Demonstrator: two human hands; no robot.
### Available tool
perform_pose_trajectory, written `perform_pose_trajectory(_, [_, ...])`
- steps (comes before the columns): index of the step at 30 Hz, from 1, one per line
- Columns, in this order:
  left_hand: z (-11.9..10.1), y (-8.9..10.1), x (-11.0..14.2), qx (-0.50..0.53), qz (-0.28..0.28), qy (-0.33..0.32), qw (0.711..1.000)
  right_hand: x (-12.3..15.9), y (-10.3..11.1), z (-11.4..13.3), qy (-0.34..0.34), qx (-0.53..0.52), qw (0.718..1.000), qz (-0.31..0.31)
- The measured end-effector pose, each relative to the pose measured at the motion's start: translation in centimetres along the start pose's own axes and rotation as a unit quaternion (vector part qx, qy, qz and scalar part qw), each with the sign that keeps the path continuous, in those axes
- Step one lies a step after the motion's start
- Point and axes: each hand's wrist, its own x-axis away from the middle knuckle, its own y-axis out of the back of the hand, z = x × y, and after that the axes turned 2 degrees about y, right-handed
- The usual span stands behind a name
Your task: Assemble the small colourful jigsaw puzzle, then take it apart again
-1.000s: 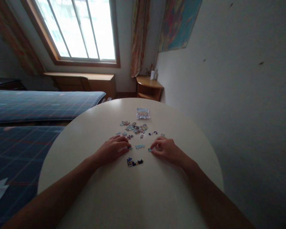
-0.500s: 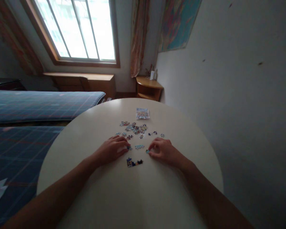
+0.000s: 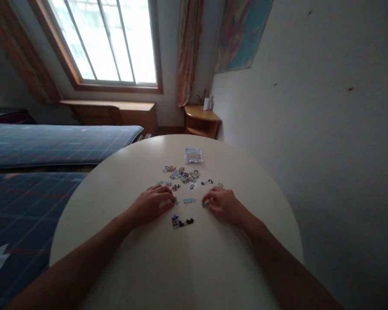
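Note:
Both my hands rest on a round white table (image 3: pixel 181 267). My left hand (image 3: pixel 150 203) lies with fingers curled, its fingertips on a small jigsaw piece (image 3: pixel 175 201). My right hand (image 3: pixel 222 202) pinches a small teal piece (image 3: pixel 204 205) against the tabletop. Between the two hands lies a short joined strip of light-blue pieces (image 3: pixel 189 200). Just in front of them sits a dark blue joined section (image 3: pixel 182 222). A scatter of loose pieces (image 3: pixel 182 175) lies beyond my fingers, with a few more (image 3: pixel 208 182) near my right hand.
A small picture card (image 3: pixel 193 155) lies at the table's far side. Two beds with blue plaid covers (image 3: pixel 51 144) stand on the left. A wooden corner shelf (image 3: pixel 201 120) and a window (image 3: pixel 106 41) are behind. A white wall (image 3: pixel 310 129) runs close on the right.
My right hand slid its teal piece a little left and then back right by the strip. My left hand stayed where it was. The view dropped slightly.

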Motion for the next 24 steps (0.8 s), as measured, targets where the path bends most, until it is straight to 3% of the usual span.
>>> perform_pose_trajectory(7, [-0.3,0.2,-0.2,-0.005,0.006,0.001,1.0,0.0,0.0,0.3,-0.012,0.037,0.999,-0.019])
perform_pose_trajectory(16, [-0.2,0.1,-0.1,0.003,0.014,0.004,1.0,-0.2,-0.4,-0.8,0.057,-0.023,0.998,-0.015])
perform_pose_trajectory(24, [-0.1,0.1,-0.1,0.009,0.011,0.006,1.0,-0.2,-0.1,-0.3,0.04,-0.039,0.998,-0.025])
